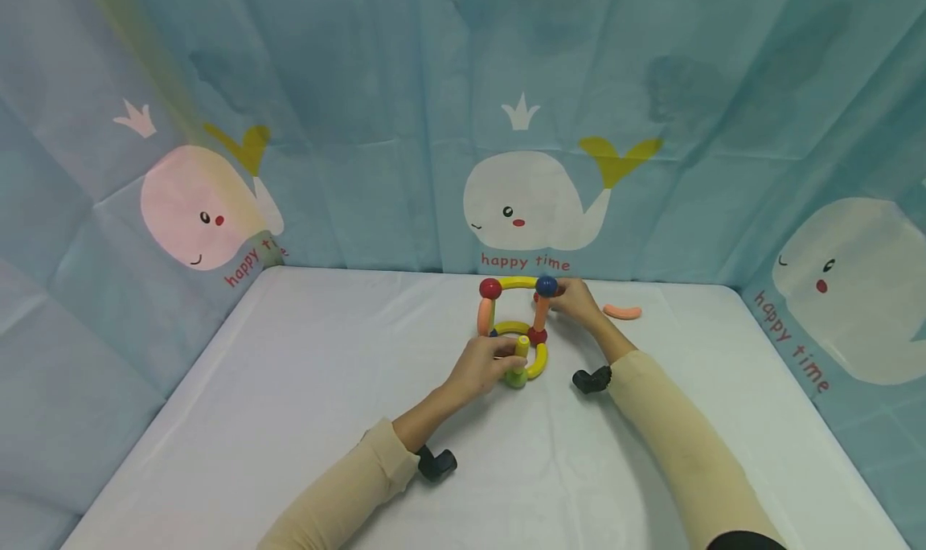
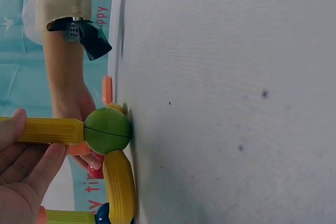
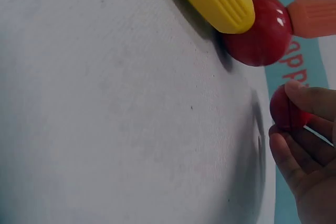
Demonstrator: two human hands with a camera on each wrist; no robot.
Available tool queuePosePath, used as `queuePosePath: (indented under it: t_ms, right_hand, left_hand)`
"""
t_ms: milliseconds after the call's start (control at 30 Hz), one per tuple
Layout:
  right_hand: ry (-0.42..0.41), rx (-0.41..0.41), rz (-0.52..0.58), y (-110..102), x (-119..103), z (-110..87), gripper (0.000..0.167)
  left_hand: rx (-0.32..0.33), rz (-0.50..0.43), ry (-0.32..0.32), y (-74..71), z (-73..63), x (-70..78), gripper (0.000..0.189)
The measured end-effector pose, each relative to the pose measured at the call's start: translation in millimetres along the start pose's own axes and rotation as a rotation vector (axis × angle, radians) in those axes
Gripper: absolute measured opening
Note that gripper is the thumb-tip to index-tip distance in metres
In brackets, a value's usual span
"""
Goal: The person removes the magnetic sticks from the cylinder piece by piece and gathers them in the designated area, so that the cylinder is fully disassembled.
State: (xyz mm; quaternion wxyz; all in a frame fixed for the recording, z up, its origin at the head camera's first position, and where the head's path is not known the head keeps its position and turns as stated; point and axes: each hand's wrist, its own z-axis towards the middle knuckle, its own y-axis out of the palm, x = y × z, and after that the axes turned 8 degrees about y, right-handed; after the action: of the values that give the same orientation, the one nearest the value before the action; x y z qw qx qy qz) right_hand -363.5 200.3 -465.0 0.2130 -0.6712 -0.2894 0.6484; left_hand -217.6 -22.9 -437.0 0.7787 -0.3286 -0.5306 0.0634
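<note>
A frame of magnetic-looking sticks and balls stands on the table, with a red ball (image 1: 490, 289) and a blue ball (image 1: 546, 286) at its top corners. Low on its near side sits a green ball (image 2: 107, 130), joined to a curved yellow stick (image 2: 119, 187). My left hand (image 1: 481, 367) pinches the straight yellow stick (image 2: 52, 130) that rises from the green ball. Behind the frame's right side, my right hand (image 1: 576, 301) holds a loose red ball (image 3: 287, 108) between thumb and fingers. Another red ball (image 3: 260, 30) joins yellow and orange sticks at the base.
A curved orange stick (image 1: 622, 312) lies on the white table (image 1: 289, 389) to the right of my right hand. Behind the table hangs a blue curtain (image 1: 376, 132) printed with whales. Black devices (image 1: 437, 463) are worn at both wrists.
</note>
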Motion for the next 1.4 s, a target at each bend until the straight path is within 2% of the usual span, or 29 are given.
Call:
queuePosePath:
  t_ms: [167,367,700,933,1033,1167,1400]
  right_hand:
    - [0.038,-0.015,0.008,3,-3,3.6,0.027]
    - [0.027,-0.018,0.018,5,-2,6.0,0.028]
    - [0.016,-0.028,-0.027,6,-8,2.1,0.048]
    - [0.009,-0.021,0.002,7,-6,0.8,0.045]
    - [0.028,-0.021,0.005,6,-5,-0.3,0.038]
    - [0.065,-0.043,0.012,1,-6,-2.8,0.027]
    - [0.029,-0.037,0.009,-21,-13,-8.0,0.040]
  left_hand:
    - [-0.003,0.004,0.001,0.3,-0.1,1.9,0.033]
    - [-0.002,-0.001,0.012,-0.2,0.4,3.6,0.032]
    - [-0.002,0.000,0.007,-1.4,0.4,2.7,0.033]
    - [0.002,-0.022,-0.032,0.5,0.7,2.7,0.034]
    - [0.006,-0.044,-0.054,1.5,0.6,2.7,0.034]
    - [0.016,-0.067,-0.064,2.4,0.3,1.9,0.034]
    - [0.028,-0.101,-0.089,1.5,-2.0,1.6,0.037]
